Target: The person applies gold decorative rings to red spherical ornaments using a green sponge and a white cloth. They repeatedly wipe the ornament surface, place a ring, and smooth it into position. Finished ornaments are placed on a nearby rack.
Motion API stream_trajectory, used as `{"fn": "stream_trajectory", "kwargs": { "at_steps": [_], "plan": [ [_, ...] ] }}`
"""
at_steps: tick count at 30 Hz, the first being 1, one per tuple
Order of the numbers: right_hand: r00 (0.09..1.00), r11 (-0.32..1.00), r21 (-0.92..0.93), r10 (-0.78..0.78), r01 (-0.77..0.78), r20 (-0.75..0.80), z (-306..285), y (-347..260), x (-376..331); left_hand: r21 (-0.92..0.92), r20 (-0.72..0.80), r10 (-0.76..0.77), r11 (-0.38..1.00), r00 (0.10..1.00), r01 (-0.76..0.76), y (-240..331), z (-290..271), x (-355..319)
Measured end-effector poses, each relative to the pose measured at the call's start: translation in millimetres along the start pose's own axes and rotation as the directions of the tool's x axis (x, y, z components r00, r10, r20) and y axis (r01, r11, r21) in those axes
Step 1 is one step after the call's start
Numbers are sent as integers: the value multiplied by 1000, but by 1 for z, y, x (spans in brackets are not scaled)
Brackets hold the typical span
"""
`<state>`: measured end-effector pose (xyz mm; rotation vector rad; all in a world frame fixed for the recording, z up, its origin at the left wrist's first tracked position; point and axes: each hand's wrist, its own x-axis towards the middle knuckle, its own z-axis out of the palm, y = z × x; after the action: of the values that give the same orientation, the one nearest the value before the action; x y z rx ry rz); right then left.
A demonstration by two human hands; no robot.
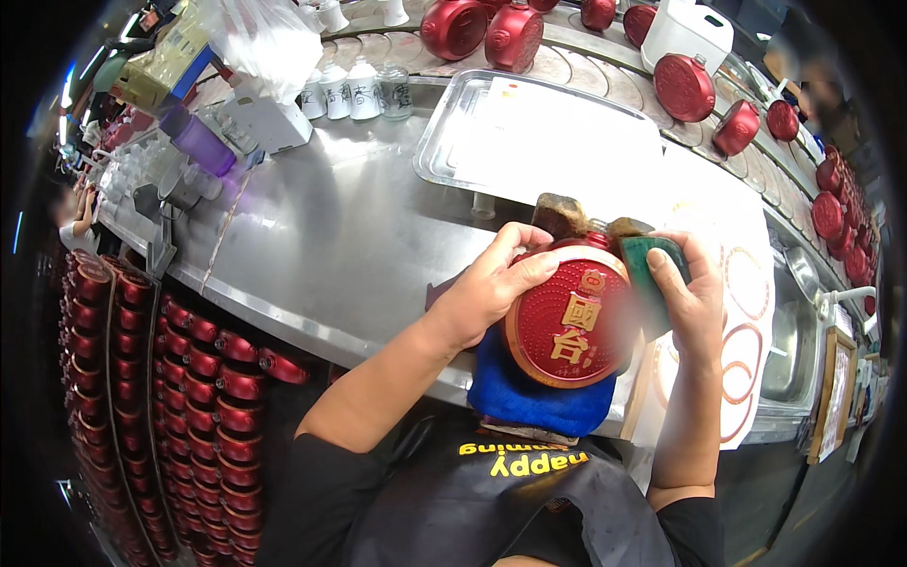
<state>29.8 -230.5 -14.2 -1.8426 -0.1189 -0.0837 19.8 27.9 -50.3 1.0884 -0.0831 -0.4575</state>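
A round, flat red bottle (539, 326) with a gold rim and raised gold characters leans face up before me. Beneath its lower edge lies a blue cloth pad (543, 404) at the bench front. My left hand (496, 283) is closed on the bottle's upper left edge, thumb on the rim. In my right hand (690, 293) is a green flat pad (647, 265), pinched beside the bottle's upper right edge. A blur covers part of the bottle's right side. Two worn brown blocks (561, 214) flank the bottle's neck.
White paper (746, 378) with ring outlines covers the bench at right, near a sink (792, 331). A metal tray (436, 142) sits behind the bottle. Red bottles (685, 87) stand on a curved conveyor (605, 61). Stacked red bottles (236, 416) fill the lower left. A purple bottle (200, 142) stands farther left.
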Motion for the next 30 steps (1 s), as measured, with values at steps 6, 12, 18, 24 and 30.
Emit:
{"fn": "stream_trajectory", "kwargs": {
  "at_steps": [6, 12, 18, 24, 30],
  "plan": [
    [999, 998, 46, 32, -32, 2, 1, 0, -1, -89, 87, -72, 993, 994, 80, 9, -7, -1],
    [997, 998, 32, 54, -56, 58, 0, -8, 4, -55, 62, -21, 998, 998, 25, 3, -7, 1],
    [996, 997, -24, 70, -69, 56, -8, -4, 11, 571, 60, 426, 727, 903, -382, 9, -4, -4],
    [998, 988, 149, 50, -44, -31, -13, 16, -13, 807, 590, 328, -202, 738, -555, 45, 15, 11],
    [997, 996, 86, 31, -25, -71, -20, 6, -50, 708, 691, 206, -389, 693, -590, 14, 34, -22]
  ]
}}
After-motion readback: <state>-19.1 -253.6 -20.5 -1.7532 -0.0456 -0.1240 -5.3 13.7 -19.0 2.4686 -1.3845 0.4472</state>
